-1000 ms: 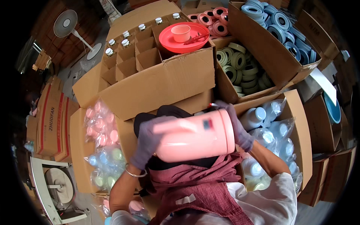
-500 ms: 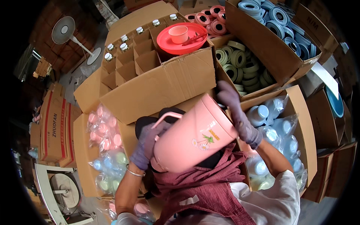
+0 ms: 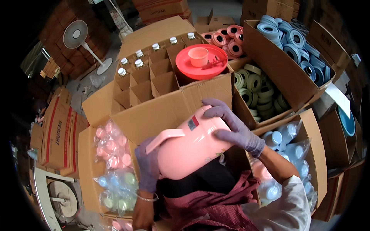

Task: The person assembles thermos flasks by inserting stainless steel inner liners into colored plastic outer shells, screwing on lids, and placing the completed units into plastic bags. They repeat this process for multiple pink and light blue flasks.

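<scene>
**Pink jug tipped further toward the divided box**

Since the earlier frame, the pink jug (image 3: 189,148) has been swung round so that its handle now points toward nine o'clock and its far end has been brought up against the flap of the cardboard box (image 3: 154,104). The jug is held tilted, just above the person's lap, at the centre of the view.

The right hand (image 3: 233,127), gloved in pale purple, is spread over the jug's upper end at two o'clock from the jug's middle, the fingers curled round it in a firm hold. The left hand (image 3: 148,165), also gloved, is pressed flat against the jug's lower side at eight o'clock, partly hidden behind the body of the jug; how far its fingers are closed cannot be told.

The cardboard box, split into compartments, lies at twelve o'clock from the jug. Small white-capped bottles (image 3: 138,63) are stood in its far cells. A red lid (image 3: 200,61) with a pink cup on it is rested on the box's right part. Green rings (image 3: 258,90) are piled in a box at two o'clock, blue rings (image 3: 293,38) beyond them. Bagged pink caps (image 3: 111,144) lie at nine o'clock. A fan (image 3: 77,34) is stood at eleven o'clock.
</scene>
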A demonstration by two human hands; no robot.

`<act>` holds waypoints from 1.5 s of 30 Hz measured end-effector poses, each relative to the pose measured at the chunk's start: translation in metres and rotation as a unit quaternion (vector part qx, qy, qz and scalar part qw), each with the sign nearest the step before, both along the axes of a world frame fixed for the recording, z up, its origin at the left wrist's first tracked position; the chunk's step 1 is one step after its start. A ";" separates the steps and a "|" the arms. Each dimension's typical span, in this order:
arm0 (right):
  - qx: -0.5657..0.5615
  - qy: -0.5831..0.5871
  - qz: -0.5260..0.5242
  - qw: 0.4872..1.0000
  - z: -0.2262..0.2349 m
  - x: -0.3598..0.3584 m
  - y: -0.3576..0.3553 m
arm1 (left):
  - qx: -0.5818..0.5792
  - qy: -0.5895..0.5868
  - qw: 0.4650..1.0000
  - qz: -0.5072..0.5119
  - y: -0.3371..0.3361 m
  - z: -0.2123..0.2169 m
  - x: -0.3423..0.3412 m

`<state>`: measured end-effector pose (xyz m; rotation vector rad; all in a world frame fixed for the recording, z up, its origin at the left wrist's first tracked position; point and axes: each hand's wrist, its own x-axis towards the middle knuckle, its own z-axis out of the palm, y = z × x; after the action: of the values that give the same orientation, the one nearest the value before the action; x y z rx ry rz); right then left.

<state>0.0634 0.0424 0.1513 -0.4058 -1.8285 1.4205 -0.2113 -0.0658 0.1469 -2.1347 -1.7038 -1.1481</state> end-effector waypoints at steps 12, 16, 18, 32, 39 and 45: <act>0.235 -0.341 -0.394 0.820 -0.027 -0.056 0.278 | -0.010 -0.572 0.817 -0.070 0.070 -0.022 -0.043; 0.204 -0.449 -0.374 0.786 -0.031 -0.058 0.293 | 0.013 -0.792 0.545 -0.275 0.123 -0.004 -0.003; 0.369 -0.285 -0.363 0.806 -0.025 -0.064 0.249 | -0.003 -0.760 0.539 -0.364 0.136 -0.006 -0.010; 0.435 -0.027 -0.429 0.791 -0.016 -0.041 0.029 | -0.082 -0.822 0.466 -0.315 0.102 -0.046 0.095; -0.323 0.243 -0.152 0.902 -0.044 -0.030 0.037 | -0.089 -0.850 0.433 -0.287 0.095 -0.050 0.089; 0.041 0.036 -0.321 0.946 -0.067 -0.030 -0.005 | -0.063 -0.846 0.443 -0.289 0.084 -0.050 0.091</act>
<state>0.0331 0.0377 0.0842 -0.8074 -1.4901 0.8913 -0.1199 0.0184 0.0970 -0.8997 -0.8132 -4.2636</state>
